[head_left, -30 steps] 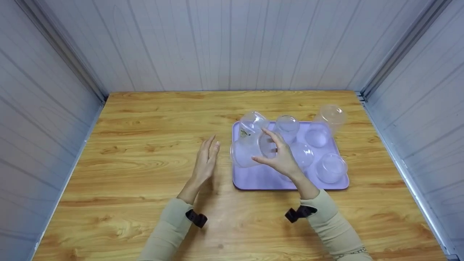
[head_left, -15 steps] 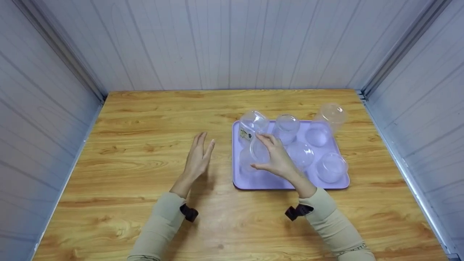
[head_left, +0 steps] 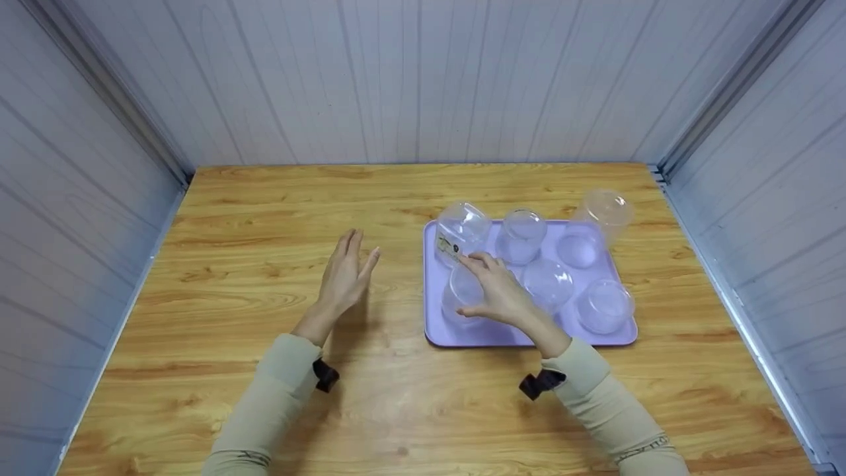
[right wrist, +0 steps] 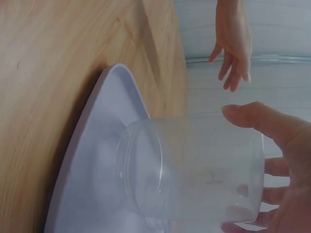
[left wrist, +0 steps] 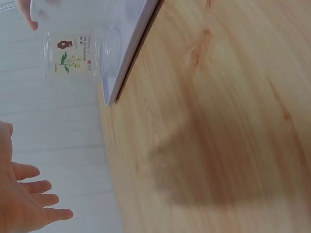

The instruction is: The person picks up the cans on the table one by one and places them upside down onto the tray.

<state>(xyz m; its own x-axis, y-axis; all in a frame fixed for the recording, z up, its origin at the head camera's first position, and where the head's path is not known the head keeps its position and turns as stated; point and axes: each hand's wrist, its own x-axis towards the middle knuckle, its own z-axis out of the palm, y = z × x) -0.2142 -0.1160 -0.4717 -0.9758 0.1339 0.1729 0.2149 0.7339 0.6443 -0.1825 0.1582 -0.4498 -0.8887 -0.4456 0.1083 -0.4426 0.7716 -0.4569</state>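
My right hand (head_left: 505, 294) curls thumb and fingers around a clear plastic cup (head_left: 457, 305) at the front left of a lilac tray (head_left: 489, 337). In the right wrist view this cup (right wrist: 189, 167) has its ringed end down at the tray, with my thumb by its upper end. Behind it on the tray is a similar clear cup (head_left: 464, 225) bearing a printed label with a small bear and flowers. Left of the tray, my left hand (head_left: 340, 281) hovers above the table, fingers extended, holding nothing.
Several other clear cups share the tray, including one at back middle (head_left: 522, 235), one at front middle (head_left: 548, 284) and one at front right (head_left: 605, 307). A taller-looking cup (head_left: 605, 211) is at back right. Panel walls (head_left: 416, 86) enclose the wooden table (head_left: 251, 264).
My right hand has brought the cup from a tilted position above the tray down to its front left, turned more upright. My left hand has drawn away to the left.
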